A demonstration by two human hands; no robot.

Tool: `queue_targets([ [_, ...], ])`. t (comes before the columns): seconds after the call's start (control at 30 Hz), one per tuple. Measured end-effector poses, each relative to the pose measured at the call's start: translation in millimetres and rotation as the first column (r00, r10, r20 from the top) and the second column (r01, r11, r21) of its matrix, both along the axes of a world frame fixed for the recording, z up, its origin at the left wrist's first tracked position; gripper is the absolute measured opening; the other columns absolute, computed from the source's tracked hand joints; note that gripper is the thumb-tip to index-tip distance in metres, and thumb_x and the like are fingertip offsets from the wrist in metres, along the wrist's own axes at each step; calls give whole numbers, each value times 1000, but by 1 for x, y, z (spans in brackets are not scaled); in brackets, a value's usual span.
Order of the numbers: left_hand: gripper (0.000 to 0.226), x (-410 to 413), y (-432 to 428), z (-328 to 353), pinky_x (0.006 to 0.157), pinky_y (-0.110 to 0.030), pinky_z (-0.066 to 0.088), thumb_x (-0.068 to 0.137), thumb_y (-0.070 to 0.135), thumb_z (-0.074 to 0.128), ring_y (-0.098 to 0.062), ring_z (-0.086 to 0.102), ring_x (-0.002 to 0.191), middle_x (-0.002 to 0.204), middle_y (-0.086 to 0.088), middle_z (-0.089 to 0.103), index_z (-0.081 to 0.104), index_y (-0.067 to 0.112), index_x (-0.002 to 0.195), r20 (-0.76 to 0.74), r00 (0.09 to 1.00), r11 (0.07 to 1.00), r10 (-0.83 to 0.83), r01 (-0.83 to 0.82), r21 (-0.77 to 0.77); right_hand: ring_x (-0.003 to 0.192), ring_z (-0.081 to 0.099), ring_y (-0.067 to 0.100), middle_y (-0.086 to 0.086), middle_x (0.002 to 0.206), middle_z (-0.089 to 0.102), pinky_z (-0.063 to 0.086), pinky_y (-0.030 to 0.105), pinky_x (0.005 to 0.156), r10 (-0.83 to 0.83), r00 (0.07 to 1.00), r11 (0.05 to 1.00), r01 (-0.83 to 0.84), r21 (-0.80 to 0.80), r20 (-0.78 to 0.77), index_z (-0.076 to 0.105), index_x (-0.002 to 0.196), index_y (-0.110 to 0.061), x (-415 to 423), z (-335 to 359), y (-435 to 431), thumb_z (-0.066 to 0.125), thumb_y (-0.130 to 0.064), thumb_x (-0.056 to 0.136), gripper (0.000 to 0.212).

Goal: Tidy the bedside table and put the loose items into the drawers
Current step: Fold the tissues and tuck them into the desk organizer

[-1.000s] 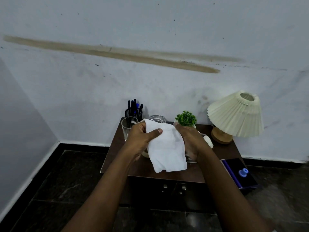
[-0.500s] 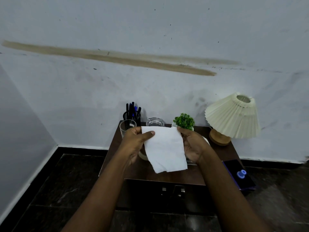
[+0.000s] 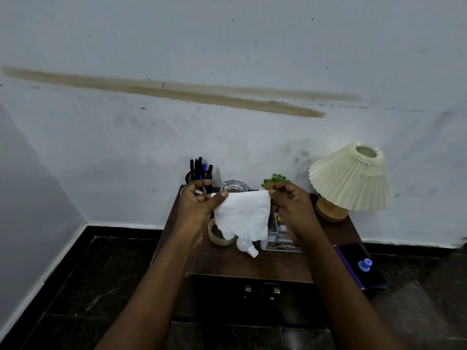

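A white tissue hangs above the brown bedside table, stretched between both hands. My left hand pinches its upper left corner with thumb and fingers. My right hand pinches the upper right corner. Under the tissue on the table lie a roll of tape, a small white bulb and a stack of printed cards. Two dark drawer fronts with metal handles sit below the tabletop; both look closed.
At the back of the table stand a black pen holder, a glass ashtray, a small green plant and a pleated cream lamp. A dark box with a blue knob rests at the table's right side. White walls enclose the back and left.
Both hands have lifted the tissue and pulled its top edge taut by the corners. The tape roll, bulb and cards beneath it have come into sight.
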State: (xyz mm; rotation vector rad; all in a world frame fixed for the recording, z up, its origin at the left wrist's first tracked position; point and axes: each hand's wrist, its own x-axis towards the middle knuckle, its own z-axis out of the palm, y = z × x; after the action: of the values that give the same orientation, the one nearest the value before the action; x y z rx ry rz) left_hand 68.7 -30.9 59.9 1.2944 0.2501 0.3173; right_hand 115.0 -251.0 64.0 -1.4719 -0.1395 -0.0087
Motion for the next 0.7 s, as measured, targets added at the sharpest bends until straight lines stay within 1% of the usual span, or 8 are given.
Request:
queue_targets([
  [0.13, 27, -2, 10, 1, 75, -30, 62, 80, 6, 86, -18, 78, 88, 94, -4, 81, 77, 18, 104, 13, 995, 980, -96, 92, 174, 90, 73, 16, 2, 100, 79, 58, 26, 74, 50, 995, 986, -35, -162, 90, 77, 106, -17, -5, 5, -6, 64, -3, 96, 22],
  [0.2, 27, -2, 13, 1, 77, -26, 62, 80, 5, 86, -15, 77, 89, 96, -1, 81, 78, 18, 103, 15, 993, 960, -113, 105, 259, 86, 73, 16, 0, 92, 78, 60, 27, 74, 53, 988, 967, -14, -255, 146, 78, 102, -18, -7, 7, -8, 70, -6, 92, 18],
  [0.3, 25, -3, 15, 1, 72, -17, 58, 81, 7, 85, -7, 76, 87, 96, 7, 81, 80, 21, 102, 34, 991, 927, -129, 108, 359, 77, 70, 21, 1, 80, 73, 58, 38, 73, 47, 971, 906, 58, -420, 236, 77, 92, -19, -8, 9, -6, 72, -12, 90, 8],
  [0.43, 16, -3, 19, 2, 70, -11, 52, 85, 18, 84, -2, 73, 87, 93, 15, 78, 82, 33, 90, 68, 990, 863, -122, 72, 499, 84, 63, 22, 4, 90, 64, 53, 39, 78, 69, 950, 873, 91, -479, 306, 69, 86, -17, -7, 10, -3, 72, -12, 89, 7],
  [0.5, 20, -5, 19, 5, 69, -9, 51, 85, 21, 83, 0, 71, 84, 90, 19, 76, 80, 41, 83, 82, 989, 839, -125, 62, 540, 85, 61, 19, 6, 89, 63, 50, 36, 79, 64, 955, 906, 66, -419, 290, 66, 86, -14, -6, 8, -5, 69, -9, 91, 7],
  [0.57, 23, -5, 17, 8, 68, -7, 49, 88, 23, 81, 5, 69, 83, 89, 24, 74, 77, 44, 79, 63, 992, 851, -112, 63, 522, 80, 59, 17, 7, 84, 65, 48, 36, 75, 62, 975, 961, -1, -277, 214, 64, 86, -8, -6, 9, -5, 64, -10, 93, 7],
  [0.63, 16, -5, 15, 10, 68, -9, 51, 91, 22, 77, 4, 70, 83, 89, 19, 76, 77, 33, 79, 20, 991, 923, -132, 116, 368, 75, 56, 14, 2, 78, 62, 46, 33, 70, 52, 989, 991, -34, -132, 135, 63, 84, -8, -6, 10, -3, 63, -11, 93, 10],
  [0.7, 15, -5, 10, 11, 66, -16, 54, 95, 18, 73, -5, 71, 78, 82, 7, 76, 73, 19, 80, 2, 982, 963, -189, 185, 195, 77, 59, 13, -2, 80, 64, 48, 32, 72, 30, 996, 999, -28, -17, 84, 65, 82, -16, -5, 10, 2, 65, -12, 93, 12],
])
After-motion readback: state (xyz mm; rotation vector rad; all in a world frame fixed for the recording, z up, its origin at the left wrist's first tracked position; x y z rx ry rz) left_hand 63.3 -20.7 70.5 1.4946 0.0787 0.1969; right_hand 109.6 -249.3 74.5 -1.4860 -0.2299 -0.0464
